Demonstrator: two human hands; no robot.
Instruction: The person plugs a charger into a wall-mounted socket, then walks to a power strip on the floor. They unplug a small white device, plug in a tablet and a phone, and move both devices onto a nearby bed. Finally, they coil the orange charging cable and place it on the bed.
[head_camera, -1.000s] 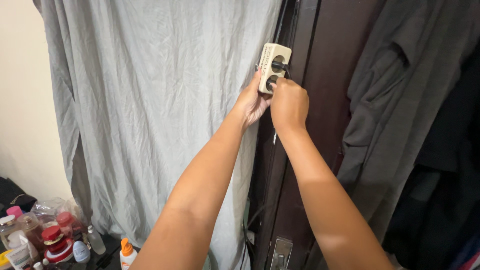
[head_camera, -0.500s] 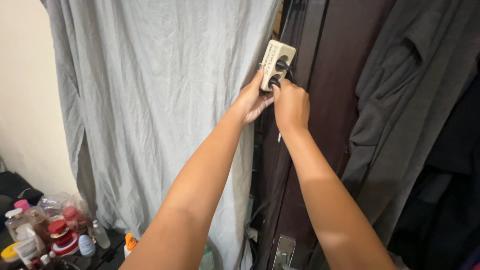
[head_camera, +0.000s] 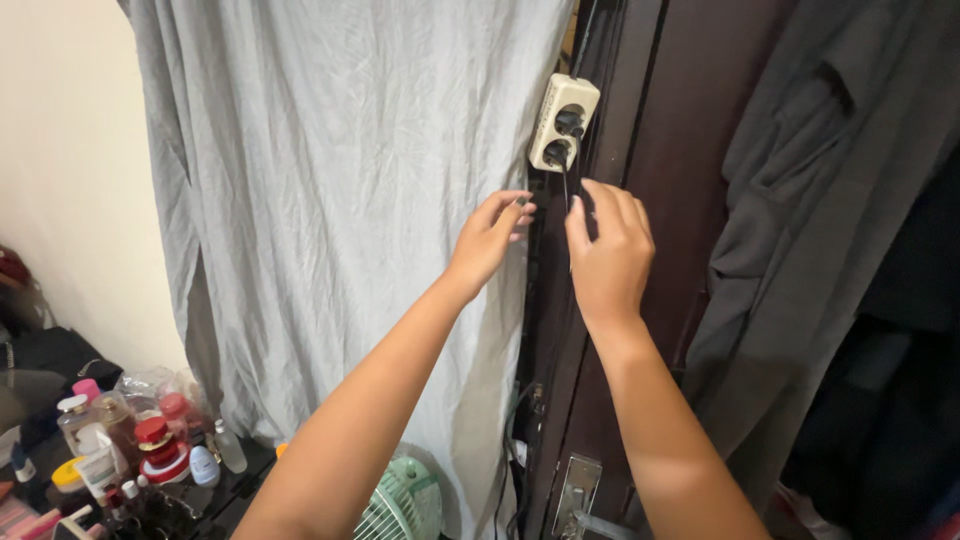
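A cream two-socket outlet block (head_camera: 564, 122) hangs on the edge of a dark wooden door frame, with two black plugs in it. Black cords (head_camera: 565, 190) run down from the plugs. My left hand (head_camera: 489, 238) hovers below and left of the block, fingers spread, holding nothing. A little below the block, my right hand (head_camera: 608, 255) has its fingers apart close to the cords; I cannot tell whether it touches them.
A grey wrinkled cloth (head_camera: 340, 200) hangs at the left of the frame. Dark grey garments (head_camera: 800, 220) hang at the right. Several bottles and jars (head_camera: 130, 445) crowd a surface at the bottom left. A small green fan (head_camera: 405, 505) stands at the bottom. A metal door latch (head_camera: 575, 495) shows low down.
Both hands have dropped away from the outlet block and let go of it. The second black plug now sits in the lower socket. The view has shifted down and left.
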